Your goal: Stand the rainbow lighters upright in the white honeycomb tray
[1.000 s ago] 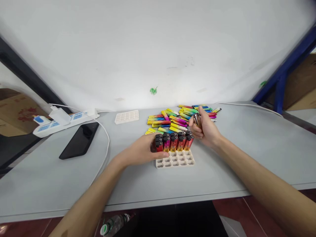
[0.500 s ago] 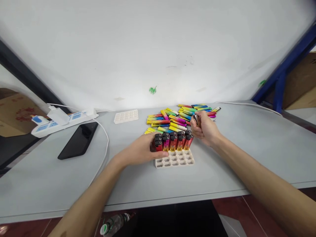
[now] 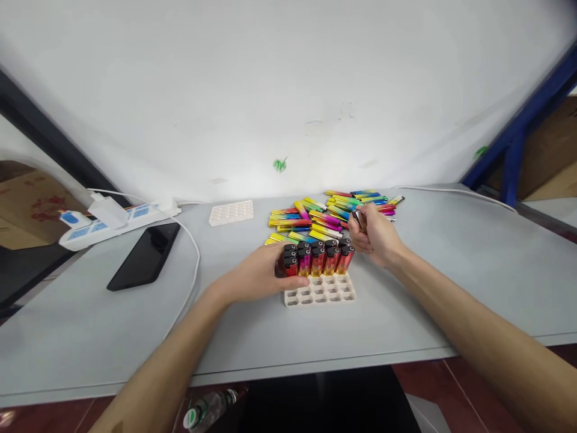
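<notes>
A white tray [image 3: 320, 293] with rows of slots lies on the table in front of me. Several metallic red, purple and yellow lighters [image 3: 318, 262] with black tops stand upright in its far rows, while the near slots hold nothing. My left hand [image 3: 259, 273] wraps round the left end of the tray and its lighters, thumb along the front and fingers mostly hidden behind. Just right of the tray, my right hand [image 3: 376, 237] is closed round a lighter [image 3: 359, 219], whose metal top shows by the thumb. Behind both hands lies a loose pile of shiny multicoloured lighters [image 3: 322, 222].
A second white slotted tray [image 3: 232, 213] lies back left, near the wall. Farther left are a black phone [image 3: 143, 255], a power strip [image 3: 135, 213] with plugs and a white cable [image 3: 197, 258]. Below the table's front edge is a plastic bottle [image 3: 211, 410].
Both hands keep the same hold and place. The whole view has shifted very slightly; nothing else visibly differs.
</notes>
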`<state>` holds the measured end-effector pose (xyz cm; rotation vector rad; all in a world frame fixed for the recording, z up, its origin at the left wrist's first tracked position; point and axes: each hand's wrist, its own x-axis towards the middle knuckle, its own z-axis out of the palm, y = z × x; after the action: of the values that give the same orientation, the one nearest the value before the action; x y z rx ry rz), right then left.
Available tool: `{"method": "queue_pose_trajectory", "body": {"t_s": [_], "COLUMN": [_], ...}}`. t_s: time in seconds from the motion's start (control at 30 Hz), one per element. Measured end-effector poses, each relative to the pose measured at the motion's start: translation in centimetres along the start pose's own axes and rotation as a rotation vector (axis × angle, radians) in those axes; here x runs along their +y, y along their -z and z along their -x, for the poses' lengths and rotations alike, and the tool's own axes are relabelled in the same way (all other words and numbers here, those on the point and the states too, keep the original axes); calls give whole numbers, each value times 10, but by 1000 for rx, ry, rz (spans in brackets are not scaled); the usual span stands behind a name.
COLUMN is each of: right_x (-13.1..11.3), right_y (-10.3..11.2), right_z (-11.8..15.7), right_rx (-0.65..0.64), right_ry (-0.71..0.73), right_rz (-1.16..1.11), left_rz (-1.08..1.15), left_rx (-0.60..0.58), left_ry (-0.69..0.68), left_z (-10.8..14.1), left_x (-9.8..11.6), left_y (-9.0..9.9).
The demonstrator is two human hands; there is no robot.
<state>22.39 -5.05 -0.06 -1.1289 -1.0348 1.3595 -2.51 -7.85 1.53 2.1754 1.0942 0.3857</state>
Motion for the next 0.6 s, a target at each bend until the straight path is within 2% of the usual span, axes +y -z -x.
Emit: {"method": "queue_pose_trajectory", "body": {"t_s": [0.23, 0.37, 0.47, 0.6], "right_x": [-1, -8, -18, -31], "right_y": [0, 1, 4, 8], "right_z": [1, 4, 11, 24], "right_rx": [-2, -7, -41, -128], "right_ry": [32, 203, 335, 421], "right_rz": [-19, -24, 84, 220], "left_rz": [-24, -36, -53, -16], "left_rx": [6, 2, 3, 0], "left_ry": [9, 4, 5, -2], "left_z": [0, 1, 1, 1], "left_x": [1, 2, 0, -1], "left_y": [1, 1, 0, -1]}}
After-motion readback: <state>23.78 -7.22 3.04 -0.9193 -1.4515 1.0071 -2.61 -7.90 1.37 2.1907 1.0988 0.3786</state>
